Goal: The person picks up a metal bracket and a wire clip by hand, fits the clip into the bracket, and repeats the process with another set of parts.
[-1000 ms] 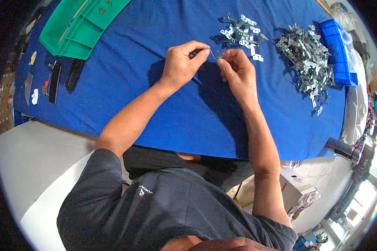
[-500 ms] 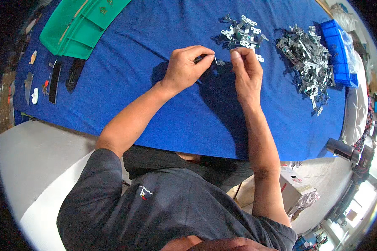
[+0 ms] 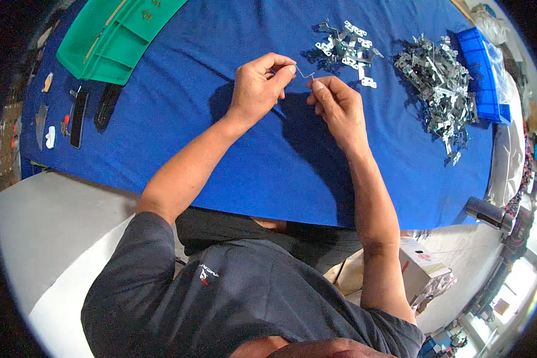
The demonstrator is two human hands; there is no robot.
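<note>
My left hand [image 3: 258, 85] pinches a small bent metal bracket [image 3: 304, 74] between thumb and forefinger, above the blue cloth. The bracket's free end points toward my right hand [image 3: 341, 110]. My right thumb and forefinger are closed at that end; whether they grip the bracket itself or a tiny separate part is hidden by the fingertips. Just beyond my right hand lies a small group of silvery metal brackets [image 3: 352, 51]. Farther right is a larger heap of similar metal parts [image 3: 435, 86].
A green compartmented tray [image 3: 116, 51] with a few small pieces stands at the far left. Near it lie a black phone-like slab [image 3: 78, 119], a dark elongated object [image 3: 107, 106] and a small white item [image 3: 50, 137]. A blue plastic bin [image 3: 480, 77] sits beyond the heap.
My right hand has moved left and nearer to me, from beside the small group to the bracket's end. My left hand has shifted slightly left, and the bracket has turned.
</note>
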